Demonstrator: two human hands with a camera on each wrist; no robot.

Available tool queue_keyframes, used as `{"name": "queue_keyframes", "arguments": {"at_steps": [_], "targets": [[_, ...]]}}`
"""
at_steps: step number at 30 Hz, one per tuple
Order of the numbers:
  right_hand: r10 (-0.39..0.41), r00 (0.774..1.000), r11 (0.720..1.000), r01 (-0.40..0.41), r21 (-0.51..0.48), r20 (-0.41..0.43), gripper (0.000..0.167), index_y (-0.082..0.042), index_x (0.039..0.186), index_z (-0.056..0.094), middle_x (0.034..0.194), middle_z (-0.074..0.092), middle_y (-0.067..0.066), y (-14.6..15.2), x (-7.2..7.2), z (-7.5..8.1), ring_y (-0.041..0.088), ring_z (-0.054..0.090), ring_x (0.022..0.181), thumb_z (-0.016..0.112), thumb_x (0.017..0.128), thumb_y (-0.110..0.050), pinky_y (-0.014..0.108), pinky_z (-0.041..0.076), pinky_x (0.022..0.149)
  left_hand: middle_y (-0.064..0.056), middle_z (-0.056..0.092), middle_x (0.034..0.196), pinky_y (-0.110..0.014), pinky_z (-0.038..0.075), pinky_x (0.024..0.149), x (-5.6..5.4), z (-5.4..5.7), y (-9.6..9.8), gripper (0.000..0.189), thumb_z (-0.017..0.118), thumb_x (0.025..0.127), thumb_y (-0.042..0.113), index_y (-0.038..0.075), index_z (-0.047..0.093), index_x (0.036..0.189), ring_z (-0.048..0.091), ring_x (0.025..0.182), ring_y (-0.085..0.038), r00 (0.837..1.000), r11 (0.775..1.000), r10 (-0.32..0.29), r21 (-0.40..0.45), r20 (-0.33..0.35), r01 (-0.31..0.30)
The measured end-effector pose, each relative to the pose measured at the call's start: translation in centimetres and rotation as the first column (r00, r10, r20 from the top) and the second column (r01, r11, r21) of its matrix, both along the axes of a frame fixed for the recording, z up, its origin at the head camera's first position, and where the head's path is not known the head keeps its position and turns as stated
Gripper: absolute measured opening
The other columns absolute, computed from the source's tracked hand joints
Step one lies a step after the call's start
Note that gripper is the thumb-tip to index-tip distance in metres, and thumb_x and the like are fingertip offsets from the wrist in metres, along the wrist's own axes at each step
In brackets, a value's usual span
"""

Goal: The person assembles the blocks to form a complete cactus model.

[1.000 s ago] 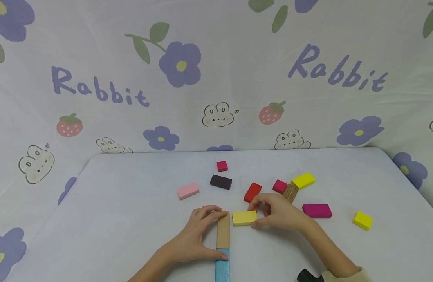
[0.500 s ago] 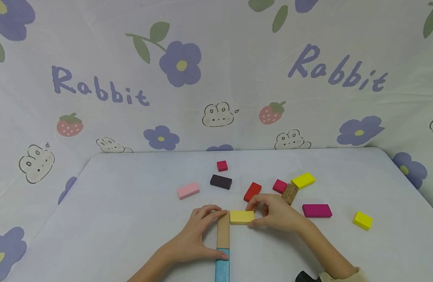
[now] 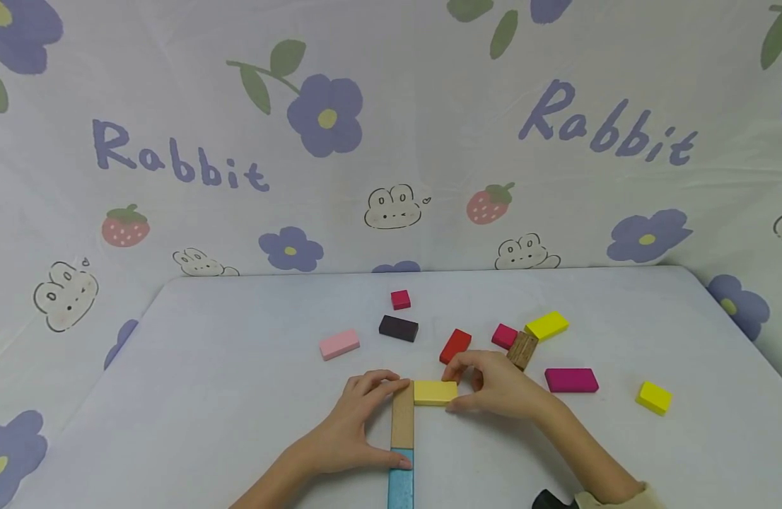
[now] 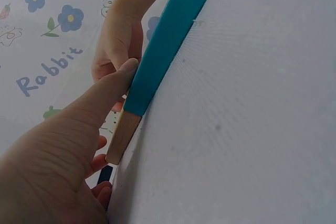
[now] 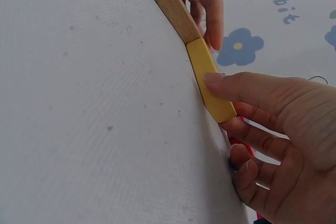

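Observation:
In the head view my left hand (image 3: 349, 428) touches a line of two blocks. Its thumb rests on the long blue block (image 3: 401, 488), and its fingertips touch the far end of the tan wooden block (image 3: 403, 417). My right hand (image 3: 499, 383) pinches the pale yellow block (image 3: 434, 393) between thumb and fingers. That block lies crosswise, its left end against the far right side of the wooden block. The right wrist view shows the yellow block (image 5: 207, 80) touching the wooden block (image 5: 176, 11), under my right thumb (image 5: 236, 85). The blue block's near end is cut off in the head view.
Behind the hands lie loose blocks: pink (image 3: 340, 344), black (image 3: 399, 328), red (image 3: 456, 346), brown (image 3: 522, 350), magenta (image 3: 572, 380), bright yellow (image 3: 547, 326), another bright yellow (image 3: 654, 398) and small crimson (image 3: 400, 300). A patterned cloth (image 3: 429, 141) hangs behind the white table (image 3: 206, 396).
My right hand has slid the pale yellow block left, closing the gap to the wooden block. In the last half second it has hardly moved. My left hand stays in place.

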State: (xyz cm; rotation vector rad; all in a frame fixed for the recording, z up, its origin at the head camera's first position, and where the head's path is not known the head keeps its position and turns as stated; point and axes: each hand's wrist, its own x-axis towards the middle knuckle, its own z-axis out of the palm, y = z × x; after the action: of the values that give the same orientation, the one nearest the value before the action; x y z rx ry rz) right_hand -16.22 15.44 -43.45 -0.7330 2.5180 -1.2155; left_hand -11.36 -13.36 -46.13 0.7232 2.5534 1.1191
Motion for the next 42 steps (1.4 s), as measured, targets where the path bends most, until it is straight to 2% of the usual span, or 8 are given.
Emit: {"name": "queue_keyframes", "arguments": {"at_steps": [14,18,25,33,42], "targets": [[0.000,1.000,0.999,0.000,0.035,0.011,0.034,-0.010,0.108,0.074,0.099,0.068,-0.002,-0.1,-0.2,0.1,0.013,0.054,0.074,0.092,0.081,-0.020,0.021,0.050,0.064,0.006,0.036,0.163,-0.061,0.038,0.117,0.1,-0.1,0.0,0.092,0.089,0.079,0.054,0.034,0.046,0.158,0.030,0.143,-0.020,1.000,1.000,-0.002,0.009,-0.024,0.002],[-0.003,1.000,0.999,0.002,0.041,0.024,0.035,-0.010,0.110,0.074,0.101,0.070,-0.001,-0.1,-0.1,0.5,0.015,0.055,0.077,0.092,0.081,-0.021,0.021,0.051,0.066,0.006,0.034,0.166,-0.059,0.040,0.116,0.1,-0.2,0.1,0.088,0.085,0.082,0.057,0.037,0.045,0.158,0.032,0.142,-0.019,0.999,1.000,0.007,-0.008,-0.036,-0.007],[-0.003,1.000,1.000,0.003,0.006,0.008,0.037,-0.006,0.115,0.075,0.104,0.073,0.003,0.4,0.0,1.4,0.015,0.057,0.081,0.090,0.084,-0.020,0.021,0.053,0.068,0.007,0.037,0.166,-0.061,0.040,0.116,0.2,-0.3,0.2,0.079,0.078,0.090,0.058,0.033,0.047,0.158,0.033,0.145,-0.021,0.996,1.000,0.000,-0.018,-0.091,-0.002],[-0.068,0.998,0.997,0.068,0.026,-0.007,0.031,-0.008,0.115,0.075,0.106,0.074,0.005,2.0,-0.8,2.0,0.018,0.060,0.081,0.086,0.088,-0.021,0.023,0.055,0.068,0.007,0.037,0.167,-0.061,0.038,0.118,0.2,-0.1,0.2,0.071,0.073,0.095,0.056,0.033,0.048,0.158,0.030,0.148,-0.021,0.995,1.000,-0.006,-0.010,-0.103,0.005],[-0.152,0.987,0.987,0.154,0.042,-0.050,0.035,-0.006,0.121,0.074,0.107,0.074,0.006,4.6,-1.1,3.1,0.018,0.060,0.081,0.083,0.091,-0.022,0.026,0.053,0.069,0.007,0.041,0.164,-0.060,0.038,0.119,0.2,0.2,0.3,0.069,0.073,0.097,0.054,0.029,0.050,0.157,0.031,0.148,-0.020,0.990,0.999,-0.032,-0.015,-0.135,0.030]]}}
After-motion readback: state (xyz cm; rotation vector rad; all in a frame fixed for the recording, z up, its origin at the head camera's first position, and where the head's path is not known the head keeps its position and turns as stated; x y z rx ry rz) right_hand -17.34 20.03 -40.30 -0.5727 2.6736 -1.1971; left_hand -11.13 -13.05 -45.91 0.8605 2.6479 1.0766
